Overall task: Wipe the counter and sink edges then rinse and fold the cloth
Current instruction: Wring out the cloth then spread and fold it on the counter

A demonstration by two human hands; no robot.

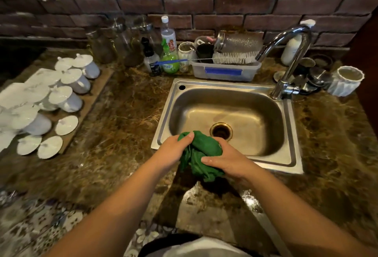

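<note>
From the head camera, the left hand (173, 148) and the right hand (224, 159) both grip a crumpled green cloth (201, 155), fingers curled round it, at the near left corner of the sink (290, 154), over its front rim and the table (126, 113). The hands cover much of the cloth, so its folds and full size cannot be made out; a loose end hangs below the right hand.

The left and near edges of the picture are blurred. Stacked white cups and lids (67, 85) on a board at the left run out of frame, so their count is unclear; three lids lie flat at the board's near end. Behind them stand several dark glass jars (122, 44), too dim to count.

One clear bottle (168, 38) with a white cap carries a label with red characters, too blurred to read. A small dark bottle stands beside it. A grey tub (225, 70) behind the sink bears a strip of blue tape with no legible writing and holds a white brush and a glass jar lying on its side. One tap (290, 56) arches over the basin, no water visible. One white ribbed cup (346, 81) stands at the far right.
</note>
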